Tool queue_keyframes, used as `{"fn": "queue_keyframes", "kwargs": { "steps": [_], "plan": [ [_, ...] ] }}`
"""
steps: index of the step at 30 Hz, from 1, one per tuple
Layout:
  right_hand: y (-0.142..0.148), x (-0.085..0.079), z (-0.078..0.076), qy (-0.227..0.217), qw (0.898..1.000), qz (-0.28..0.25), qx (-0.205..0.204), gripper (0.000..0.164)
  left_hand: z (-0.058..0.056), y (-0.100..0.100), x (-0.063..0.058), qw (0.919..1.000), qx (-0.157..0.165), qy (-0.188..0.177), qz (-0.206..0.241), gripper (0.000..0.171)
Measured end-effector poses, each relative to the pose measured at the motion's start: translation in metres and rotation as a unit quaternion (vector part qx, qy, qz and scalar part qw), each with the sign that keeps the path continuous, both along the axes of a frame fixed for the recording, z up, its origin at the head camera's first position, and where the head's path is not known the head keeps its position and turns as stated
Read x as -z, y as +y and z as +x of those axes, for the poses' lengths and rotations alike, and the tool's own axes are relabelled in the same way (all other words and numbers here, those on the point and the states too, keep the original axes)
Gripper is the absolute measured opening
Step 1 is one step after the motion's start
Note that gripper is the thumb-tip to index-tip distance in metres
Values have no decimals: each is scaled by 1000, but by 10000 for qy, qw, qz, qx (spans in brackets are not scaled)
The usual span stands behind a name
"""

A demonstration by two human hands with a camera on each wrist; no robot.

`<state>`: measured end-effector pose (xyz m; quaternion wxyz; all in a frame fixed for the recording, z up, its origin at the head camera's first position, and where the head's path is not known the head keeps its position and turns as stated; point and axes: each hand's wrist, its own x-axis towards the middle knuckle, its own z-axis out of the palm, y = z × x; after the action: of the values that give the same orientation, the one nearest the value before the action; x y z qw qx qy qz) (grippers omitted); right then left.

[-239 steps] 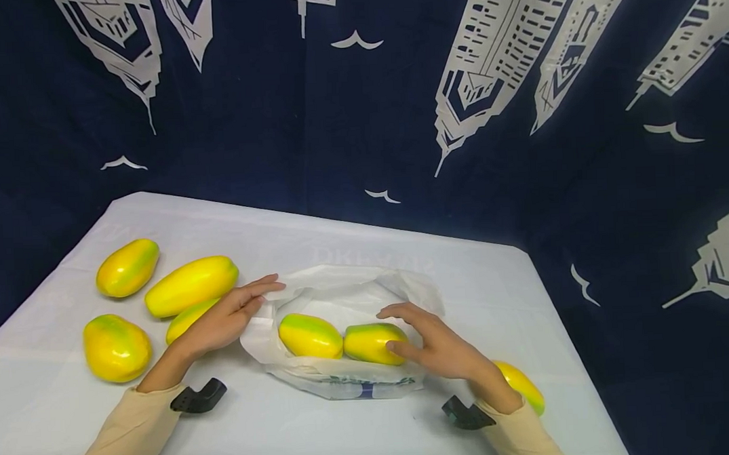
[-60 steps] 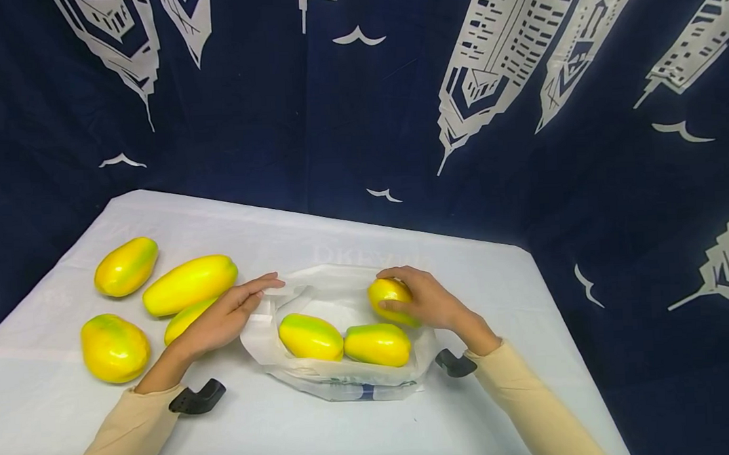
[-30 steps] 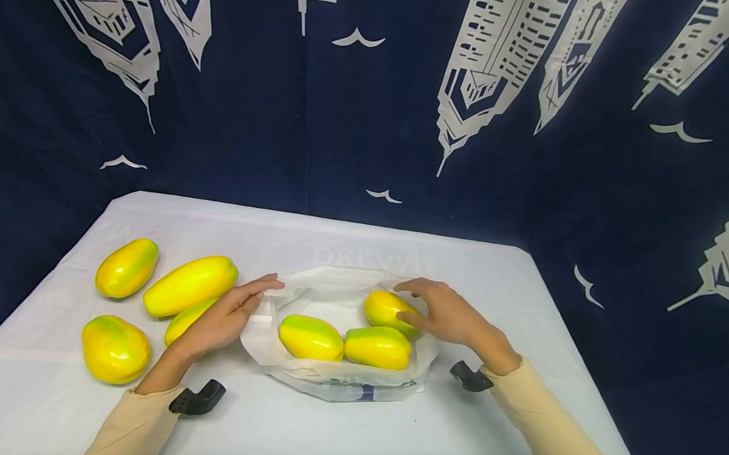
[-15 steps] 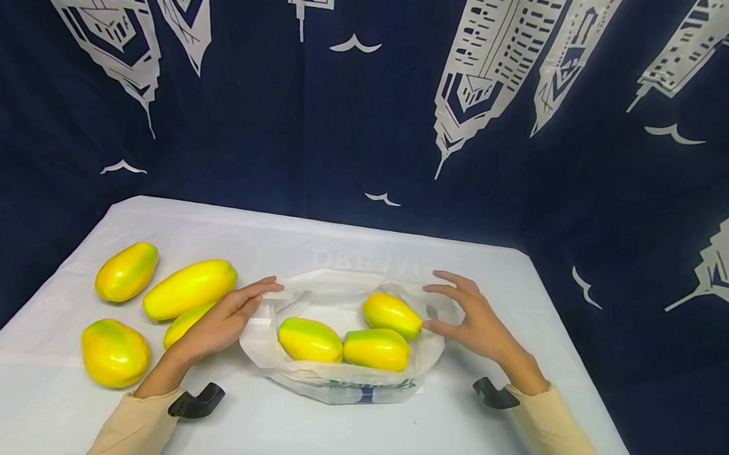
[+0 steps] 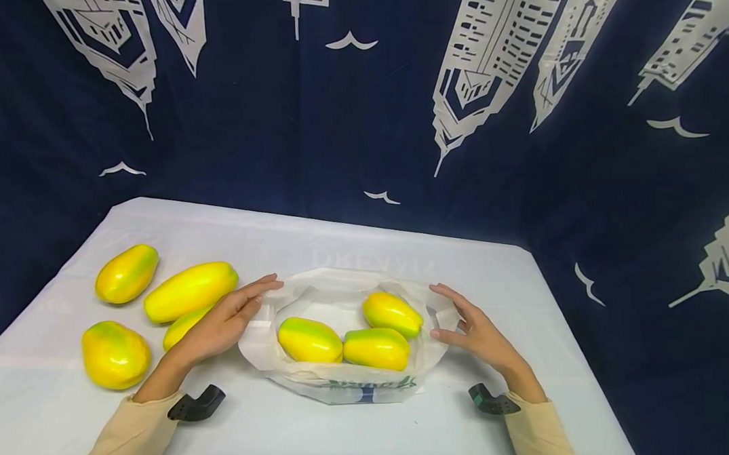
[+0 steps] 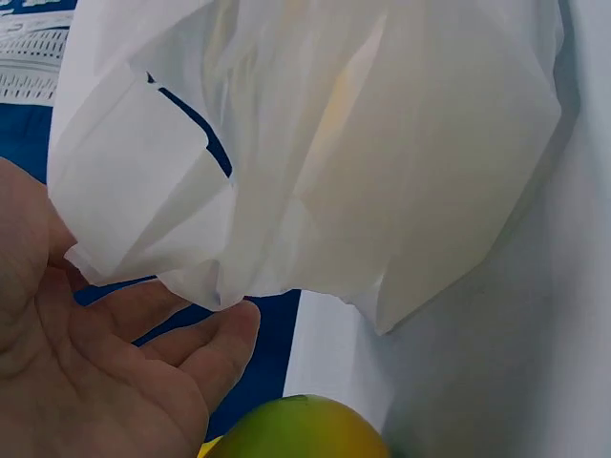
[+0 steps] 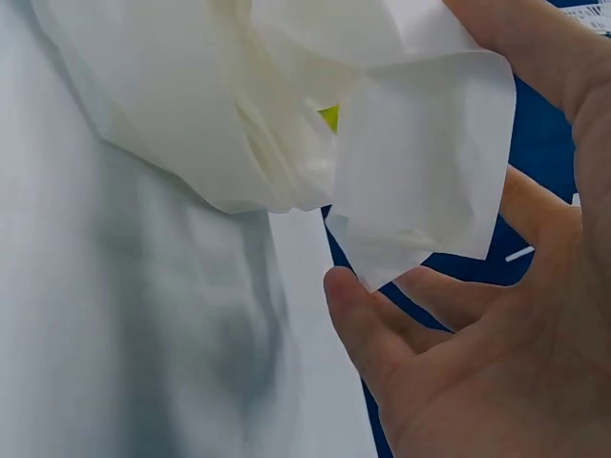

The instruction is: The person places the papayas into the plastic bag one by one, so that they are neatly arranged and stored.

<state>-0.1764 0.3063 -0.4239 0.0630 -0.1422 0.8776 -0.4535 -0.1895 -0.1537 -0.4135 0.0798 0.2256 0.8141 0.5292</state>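
The bag (image 5: 310, 379), flanked by straight-fingered left hand (image 5: 222, 320) and spread right hand (image 5: 482, 334), is loaded with three fruits (image 5: 310, 340), four others (image 5: 190, 291) left outside.

Fruit (image 5: 181, 326) partly behind left grip (image 5: 219, 323)

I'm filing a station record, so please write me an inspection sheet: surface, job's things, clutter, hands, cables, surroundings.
Surface: white cover, faint lettering toward the far edge.
Job's things: white plastic bag, mouth open, three yellow-green fruits showing inside; four more fruits outside, on the left, one partly hidden by the left arm.
Clutter: nothing seen.
Left hand: fingers extended, at the bag's left edge.
Right hand: thumb and fingers parted, at the bag's right side.
Cables: nothing seen.
Surroundings: dark blue backdrop with white building and bird-like prints.
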Motion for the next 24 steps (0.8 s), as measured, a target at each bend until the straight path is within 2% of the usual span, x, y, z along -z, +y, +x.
{"fn": "queue_keyframes", "kwargs": {
  "steps": [10, 19, 24],
  "plan": [
    [1, 6, -1, 191, 9997, -120, 85, 78, 1, -5, -5, 9990, -223, 229, -309, 42],
    [3, 5, 1, 230, 9996, -124, 97, 79, 1, -29, -34, 9940, -746, 562, -564, 50],
    [3, 5, 2, 217, 9996, -94, 130, 79, -2, -49, -50, 9899, -843, 520, -1018, 56]
  ]
}}
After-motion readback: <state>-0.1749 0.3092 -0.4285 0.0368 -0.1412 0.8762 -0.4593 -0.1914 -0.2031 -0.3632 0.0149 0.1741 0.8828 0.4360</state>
